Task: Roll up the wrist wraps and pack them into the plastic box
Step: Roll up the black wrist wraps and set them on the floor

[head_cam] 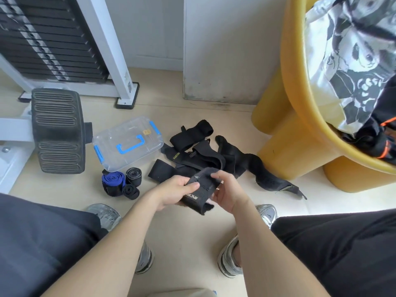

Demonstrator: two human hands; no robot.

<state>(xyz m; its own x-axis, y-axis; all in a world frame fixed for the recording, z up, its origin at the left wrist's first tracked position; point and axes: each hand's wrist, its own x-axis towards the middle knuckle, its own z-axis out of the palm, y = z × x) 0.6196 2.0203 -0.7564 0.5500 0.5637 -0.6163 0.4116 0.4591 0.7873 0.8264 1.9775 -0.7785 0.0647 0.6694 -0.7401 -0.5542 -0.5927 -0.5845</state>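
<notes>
A black wrist wrap (201, 190) with white lettering is held above the floor between both hands, partly rolled. My left hand (174, 192) grips its left side, thumb on top. My right hand (228, 192) pinches its right edge with curled fingers. Behind it lies a pile of loose black wraps (205, 155) on the floor. Three rolled wraps stand to the left: a blue and black one (113, 182), a grey-edged one (134, 176) and a small black one (130, 191). The clear plastic box (126, 143) with blue latches and handle sits closed behind the rolls.
A weight machine (53, 39) with a black ribbed footplate (57, 130) fills the left side. A yellow chair (300, 125) holding clothes stands at the right. My knees and grey shoes (230, 260) frame the bare floor below the hands.
</notes>
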